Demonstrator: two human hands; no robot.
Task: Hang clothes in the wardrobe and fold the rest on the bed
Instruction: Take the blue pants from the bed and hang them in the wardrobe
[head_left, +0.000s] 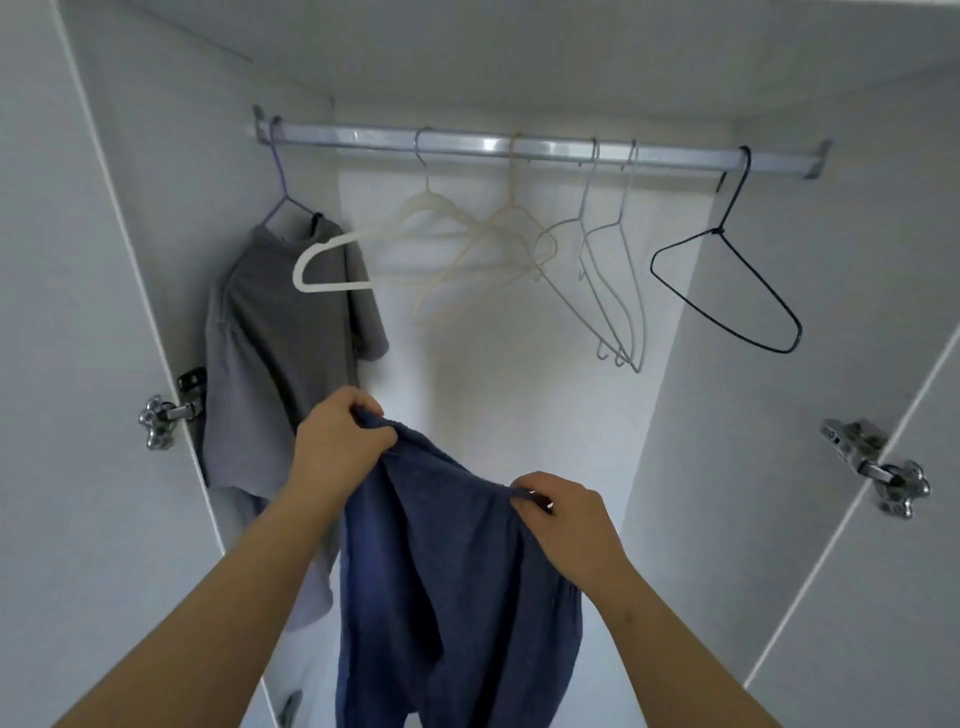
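Blue garment (457, 597) hangs at chest level in front of the open wardrobe (524, 395), gripped along its top edge by both hands, with the rest of the cloth dropping straight down out of view. The left hand (340, 439) has its fingers curled over a bunched corner and sits higher and farther forward; the right hand (563, 514) pinches the other end of the edge between thumb and fingertips, lower and closer to the body. Held apart like this, the edge is spread, probably so the opening or shoulders can be found before a hanger goes in. Above, the rail (519, 147) spans the wardrobe, well apart from the hands. At its left end a grey T-shirt (270, 353) already hangs on a purple hanger (283, 193), pushed against the side wall, which leaves room along the rail. 5 hangers hang bare to its right; the white hanger (332, 287) is nearest the T-shirt and overlaps it, and a black wire hanger (748, 266) hangs alone at the far right. Both hands are occupied, so I judge 1 must let go to fetch a hanger.
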